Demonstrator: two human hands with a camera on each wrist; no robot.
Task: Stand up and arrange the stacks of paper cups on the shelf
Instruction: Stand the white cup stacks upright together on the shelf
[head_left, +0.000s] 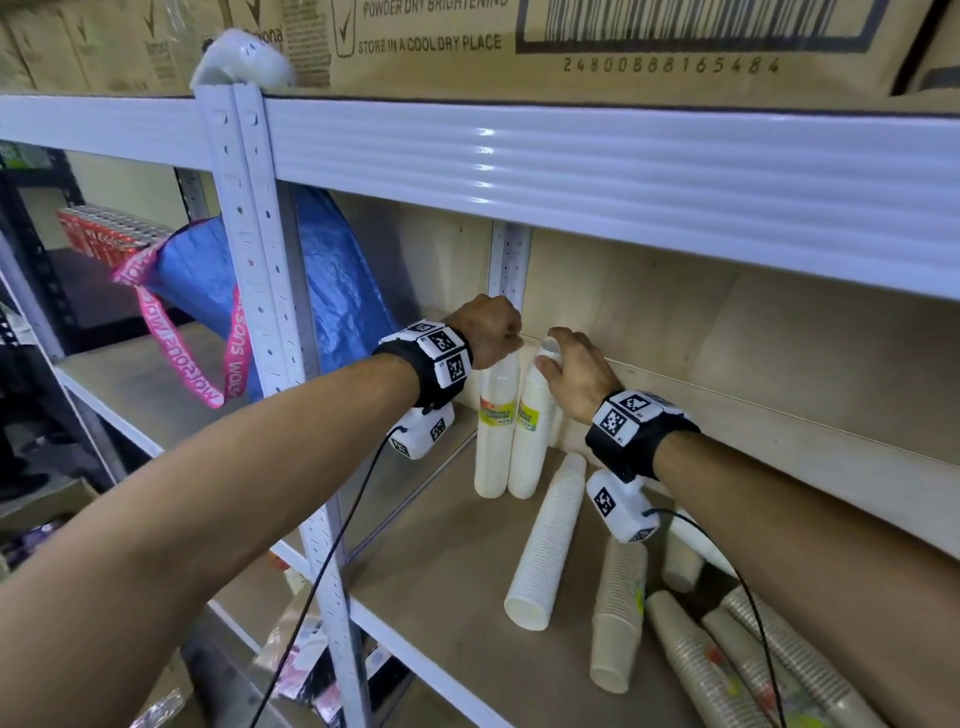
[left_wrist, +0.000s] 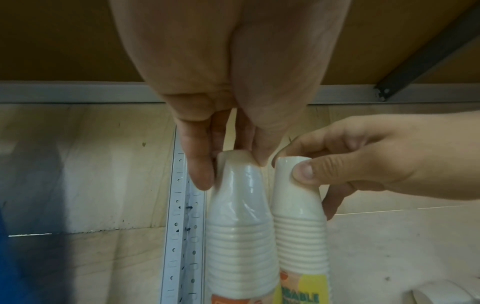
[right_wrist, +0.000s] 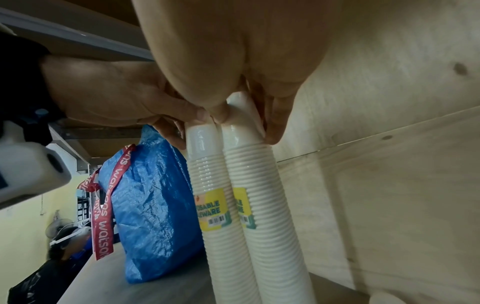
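Shelf, rear left corner: two upright cup stacks touching side by side, left hand on the left one's top, right hand on the right one's. A bag stands to their left. Lying stacks sit in front and to the right, perhaps five, partly hidden by the right arm.

Tight up top: the upper shelf beam hangs low over the two standing cup stacks. Blue bag blocks the left; toppled cup stacks clutter the right. Front-left shelf board is open.
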